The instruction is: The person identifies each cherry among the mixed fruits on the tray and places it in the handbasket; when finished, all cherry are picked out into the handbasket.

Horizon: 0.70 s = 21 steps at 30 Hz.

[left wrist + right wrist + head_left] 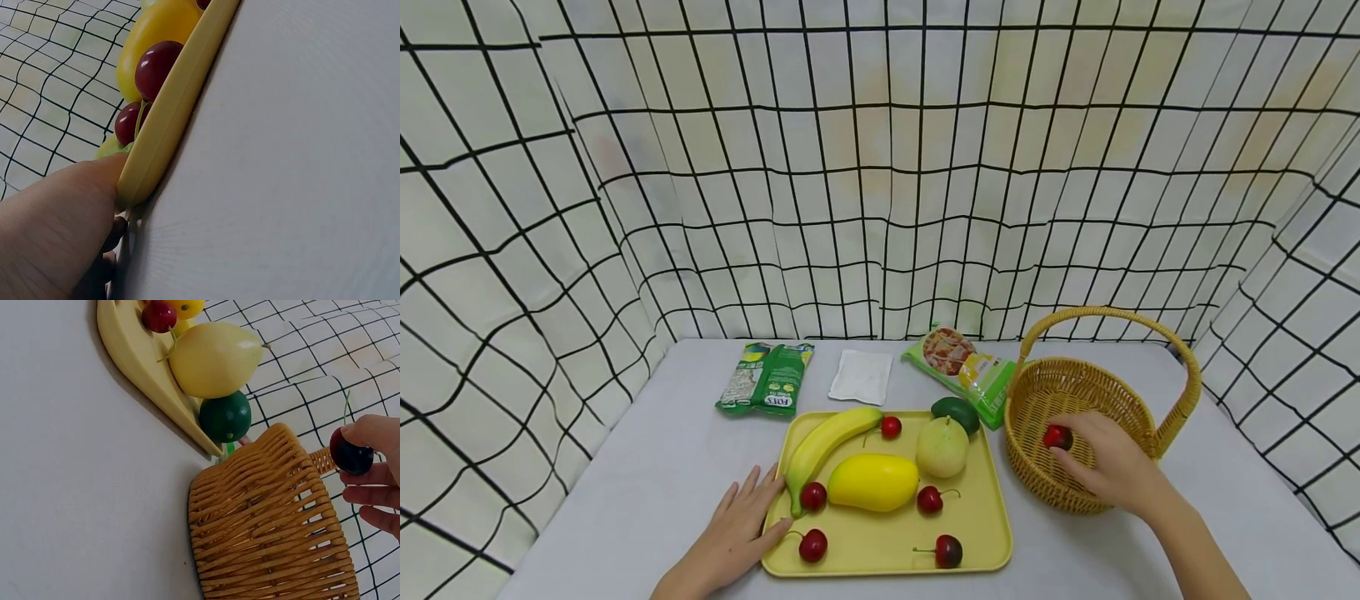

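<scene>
Over the wicker basket [1037, 479], my right hand [1108, 462] pinches a dark red cherry [352, 454] between thumb and fingers; its thin stem sticks up in the right wrist view. My left hand [730, 533] lies at the left edge of the yellow tray [880, 564], thumb over the rim and the other fingers stretched out beside it. On the tray are a banana [820, 450], a yellow mango [874, 482], a pale round pear [942, 447], a dark green fruit [957, 412] and several cherries, one of them [812, 546] near my left thumb.
Behind the tray lie a green snack packet [766, 379], a white square sheet [861, 377] and a green-and-yellow food packet [962, 371]. The basket's arched handle [1105, 312] rises at the right. A black-gridded white cloth [880, 192] encloses the table [625, 492].
</scene>
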Available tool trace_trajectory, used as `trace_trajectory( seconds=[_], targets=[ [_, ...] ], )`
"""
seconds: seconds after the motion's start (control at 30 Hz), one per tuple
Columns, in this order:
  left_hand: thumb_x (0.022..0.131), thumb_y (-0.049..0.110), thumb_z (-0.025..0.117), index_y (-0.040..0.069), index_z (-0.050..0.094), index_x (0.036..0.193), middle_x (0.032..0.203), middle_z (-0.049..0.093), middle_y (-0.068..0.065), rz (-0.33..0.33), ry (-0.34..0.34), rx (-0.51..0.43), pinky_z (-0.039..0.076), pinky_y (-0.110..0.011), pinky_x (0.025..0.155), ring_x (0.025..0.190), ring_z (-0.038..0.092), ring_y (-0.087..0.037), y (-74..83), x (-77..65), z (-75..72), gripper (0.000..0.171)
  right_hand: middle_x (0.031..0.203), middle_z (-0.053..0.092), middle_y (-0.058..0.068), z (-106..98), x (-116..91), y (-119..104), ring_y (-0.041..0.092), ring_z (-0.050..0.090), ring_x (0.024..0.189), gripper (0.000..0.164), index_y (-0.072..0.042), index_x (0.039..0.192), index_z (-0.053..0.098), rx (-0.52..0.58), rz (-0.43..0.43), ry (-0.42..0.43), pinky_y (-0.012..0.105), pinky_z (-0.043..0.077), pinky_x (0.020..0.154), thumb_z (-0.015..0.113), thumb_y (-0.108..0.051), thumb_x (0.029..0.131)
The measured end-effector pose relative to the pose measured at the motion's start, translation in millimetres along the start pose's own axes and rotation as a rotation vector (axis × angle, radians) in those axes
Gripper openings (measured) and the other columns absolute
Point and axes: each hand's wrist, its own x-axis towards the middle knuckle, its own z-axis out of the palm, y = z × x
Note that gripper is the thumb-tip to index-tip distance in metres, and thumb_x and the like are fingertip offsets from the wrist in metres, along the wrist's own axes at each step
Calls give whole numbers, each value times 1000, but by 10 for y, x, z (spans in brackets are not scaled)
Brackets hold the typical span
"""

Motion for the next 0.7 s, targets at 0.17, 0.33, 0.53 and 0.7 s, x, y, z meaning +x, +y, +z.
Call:
trace_trajectory(
  seconds=[0.17, 0.33, 0.53, 0.7],
  targets=[
    [88, 57, 45, 3, 35, 140, 149, 24, -13, 8, 5, 0, 2, -58, 106, 137, 8, -37, 1, -6, -2, 75, 94, 63, -3, 46, 2, 100, 14, 57, 88, 35, -7, 107, 62, -3, 44, -26, 35, 52, 70, 75, -13, 75],
    [88, 56, 46, 2, 36, 139, 148, 24, -14, 23, 11, -8, 3, -59, 105, 136, 9, -38, 12, -18, -9, 75, 92, 63, -4, 98, 1, 215, 14, 58, 86, 31, -8, 105, 62, -10, 83, -56, 36, 51, 71, 74, -13, 76],
    [88, 57, 45, 2, 35, 140, 148, 25, -15, 17, 9, -11, 2, -58, 106, 137, 9, -38, 17, -23, -11, 76, 86, 60, -7, 129, 36, 329, 12, 56, 80, 23, -9, 99, 62, -17, 82, -95, 35, 50, 68, 72, -12, 78],
    [88, 59, 43, 3, 34, 140, 148, 24, -13, -6, 0, -5, 2, -56, 106, 137, 8, -36, 1, -16, 8, 77, 88, 61, -2, 138, 73, 412, 15, 57, 81, 25, -6, 102, 61, -16, 151, -160, 36, 51, 68, 70, -13, 80]
  ],
)
